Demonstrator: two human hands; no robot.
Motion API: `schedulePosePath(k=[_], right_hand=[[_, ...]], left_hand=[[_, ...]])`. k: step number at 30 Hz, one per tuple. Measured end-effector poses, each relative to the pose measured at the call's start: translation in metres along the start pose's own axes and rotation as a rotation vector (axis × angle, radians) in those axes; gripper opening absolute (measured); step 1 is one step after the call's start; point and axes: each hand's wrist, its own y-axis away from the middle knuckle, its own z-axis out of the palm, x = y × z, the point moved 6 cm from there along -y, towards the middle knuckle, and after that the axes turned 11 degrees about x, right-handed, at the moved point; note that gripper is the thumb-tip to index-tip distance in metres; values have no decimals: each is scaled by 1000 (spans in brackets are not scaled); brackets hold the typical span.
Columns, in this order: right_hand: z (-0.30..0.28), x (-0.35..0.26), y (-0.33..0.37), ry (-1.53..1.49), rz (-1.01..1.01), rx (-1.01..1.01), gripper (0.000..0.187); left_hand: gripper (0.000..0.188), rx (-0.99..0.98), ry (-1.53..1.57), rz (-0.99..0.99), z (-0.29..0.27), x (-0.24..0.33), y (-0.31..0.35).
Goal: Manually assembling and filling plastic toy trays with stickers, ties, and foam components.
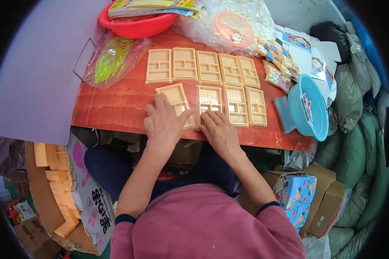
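Observation:
My left hand [163, 123] lies over a beige compartment tray [173, 93] that sits askew on the red table. Its fingers reach along the tray's left side and its thumb is at the right side, gripping it. Close by, my right hand [222, 133] has its fingers bent over the near end of another beige tray [209, 94], the thumb by its near left corner. Small pieces fill the far compartment of that tray; my fingers hide its near end. Two similar trays [236, 103] stand to its right. Behind them runs a row of several beige trays [184, 64].
At the back are a red basin [142, 29] with booklets, a bag of yellow-green strips [112, 60], and a pink basket [234, 28] among bagged white pieces. A blue basin [313, 108] overhangs the right edge. Cartons [85, 194] flank my legs; stuffed sacks [354, 142] crowd the right.

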Motion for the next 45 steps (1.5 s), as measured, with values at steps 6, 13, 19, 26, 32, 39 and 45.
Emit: schedulePosePath(k=[6, 13, 19, 26, 32, 39, 45], right_hand=[[-5, 7, -1, 17, 37, 89, 29], [13, -6, -15, -48, 108, -146, 11], [-8, -14, 14, -214, 168, 125, 22], [33, -83, 9, -315, -405, 0, 16], [48, -78, 5, -254, -435, -73, 14], [61, -80, -4, -217, -391, -157, 13], [65, -81, -7, -208, -398, -171, 11]], left_hand=[[61, 109, -51, 122, 23, 19, -7], [29, 74, -14, 97, 51, -9, -6], [40, 544, 402, 62, -45, -73, 41], [27, 602, -37, -360, -141, -351, 134], [28, 224, -191, -1047, -104, -558, 272], [32, -567, -242, -1001, -53, -557, 369], [41, -683, -94, -1079, -25, -559, 409]])
